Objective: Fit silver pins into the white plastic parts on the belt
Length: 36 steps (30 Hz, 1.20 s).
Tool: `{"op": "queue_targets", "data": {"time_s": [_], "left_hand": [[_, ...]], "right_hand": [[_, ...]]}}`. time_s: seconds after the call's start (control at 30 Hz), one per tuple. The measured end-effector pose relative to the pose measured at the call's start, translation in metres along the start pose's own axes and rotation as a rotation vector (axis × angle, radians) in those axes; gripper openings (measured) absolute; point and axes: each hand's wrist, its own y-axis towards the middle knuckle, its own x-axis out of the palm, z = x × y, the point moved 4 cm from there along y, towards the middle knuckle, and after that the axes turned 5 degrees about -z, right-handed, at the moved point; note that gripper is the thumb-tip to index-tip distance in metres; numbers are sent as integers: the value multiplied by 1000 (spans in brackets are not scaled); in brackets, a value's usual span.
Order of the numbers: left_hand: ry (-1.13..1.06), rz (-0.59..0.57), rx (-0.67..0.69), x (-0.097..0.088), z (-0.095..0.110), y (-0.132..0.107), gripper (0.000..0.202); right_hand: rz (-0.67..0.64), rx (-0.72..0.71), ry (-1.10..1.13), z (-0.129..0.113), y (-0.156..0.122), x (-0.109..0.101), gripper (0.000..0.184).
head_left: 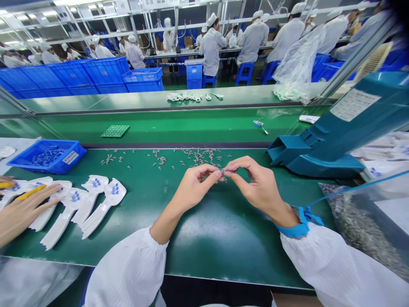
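My left hand (pixel 194 189) and my right hand (pixel 254 183) meet above the green work mat (pixel 204 238), their fingertips pinching a tiny metal part (pixel 223 172) between them. Many similar small metal parts (pixel 194 157) lie scattered on the mat just beyond my fingers. A blue strap (pixel 297 226) circles my right wrist. To the left, a co-worker's hand (pixel 24 209) rests on a row of white moulded pieces with blue parts set in them (pixel 75 204), near a yellow item.
A blue crate of parts (pixel 47 156) sits at the mat's far left. A teal hopper machine (pixel 319 145) leans in from the right, beside a clear bag of metal parts (pixel 361 226). Beyond runs a green conveyor belt (pixel 179 128) carrying a green circuit panel (pixel 115 131). Workers in white sit farther back.
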Motion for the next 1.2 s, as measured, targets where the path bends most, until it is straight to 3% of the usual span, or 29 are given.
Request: {"op": "queue_targets", "data": {"time_s": [0.2, 0.4, 0.5, 0.6, 0.73, 1.2], "left_hand": [[-117, -30, -41, 2, -3, 1, 23], [-197, -81, -111, 5, -7, 0, 26], [-239, -116, -159, 7, -9, -1, 27], [-229, -131, -181, 6, -13, -1, 30], [-113, -80, -127, 3, -14, 1, 30], [397, 203, 82, 2, 6, -2, 11]], "right_hand": [[44, -246, -143, -12, 0, -2, 25], [36, -334, -177, -17, 2, 1, 28], [22, -295, -130, -15, 2, 0, 25], [-39, -158, -30, -8, 3, 1, 18], [-106, 6, -7, 1, 3, 3, 10], [106, -39, -290, -11, 2, 13, 10]]}}
